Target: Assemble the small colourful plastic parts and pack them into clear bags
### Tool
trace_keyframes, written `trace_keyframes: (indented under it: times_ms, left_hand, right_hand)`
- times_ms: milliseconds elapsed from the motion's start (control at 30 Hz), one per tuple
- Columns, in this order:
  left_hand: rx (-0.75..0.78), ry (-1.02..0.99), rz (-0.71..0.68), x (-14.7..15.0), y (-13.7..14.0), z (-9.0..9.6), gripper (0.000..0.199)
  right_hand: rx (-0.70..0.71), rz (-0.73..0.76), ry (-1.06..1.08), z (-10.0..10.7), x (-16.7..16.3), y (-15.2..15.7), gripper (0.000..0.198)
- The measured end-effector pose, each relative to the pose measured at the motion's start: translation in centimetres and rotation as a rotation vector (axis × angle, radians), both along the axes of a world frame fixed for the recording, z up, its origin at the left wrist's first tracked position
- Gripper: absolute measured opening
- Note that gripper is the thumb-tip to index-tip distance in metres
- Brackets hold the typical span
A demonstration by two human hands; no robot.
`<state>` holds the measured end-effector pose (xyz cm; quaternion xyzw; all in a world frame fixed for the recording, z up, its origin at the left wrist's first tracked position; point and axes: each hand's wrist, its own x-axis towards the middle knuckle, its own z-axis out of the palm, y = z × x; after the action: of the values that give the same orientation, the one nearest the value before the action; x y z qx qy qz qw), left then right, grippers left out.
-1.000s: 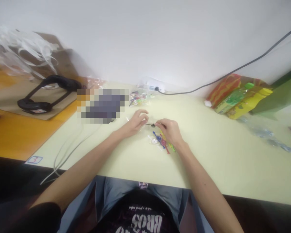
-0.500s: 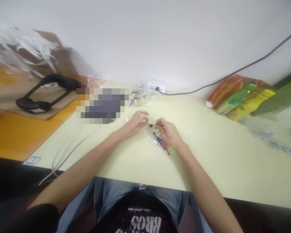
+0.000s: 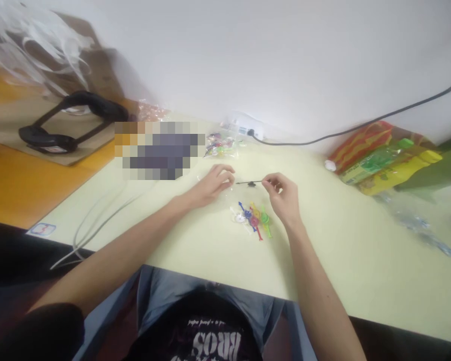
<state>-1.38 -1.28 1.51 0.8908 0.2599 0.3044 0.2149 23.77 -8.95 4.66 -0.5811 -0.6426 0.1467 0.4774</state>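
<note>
In the head view, the person's right hand is pinching one end of a thin black stick between thumb and forefinger, with the other fingers curling in toward the palm. The stick is lying nearly level above the pale table, with a small dark round part showing at its middle, and its free end is pointing toward the left hand. The left hand is resting low over the table with its fingers bending and spreading a little; its fingertips are sitting just beside the stick's end, and whether they are gripping anything cannot be told.

Nearer the person, below the stick, a small cluster of plastic pieces is lying on the table: a white one, a blue one, a red one, a yellow one and a green one, some overlapping. Beyond the hands, a clear bag is holding more colourful pieces. Behind it, a black plug is sitting against a white box, and a dark cable is running from it to the right. Over there, a green bottle and a yellow bottle are lying side by side. On the left, a black frame is resting on brown cardboard.
</note>
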Motion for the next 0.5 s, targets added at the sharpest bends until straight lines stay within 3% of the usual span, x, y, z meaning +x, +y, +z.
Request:
trace_keyframes:
  times_ms: [300, 500]
  left_hand:
    - [0.045, 0.019, 0.0, 0.2, -0.5, 0.3, 0.023]
    - [0.028, 0.016, -0.021, 0.5, -0.6, 0.2, 0.021]
  right_hand:
    - [-0.096, -0.045, -0.083, -1.6, -3.4, 0.0, 0.01]
    - [-0.066, 0.056, -0.236, -2.3, -3.7, 0.0, 0.011]
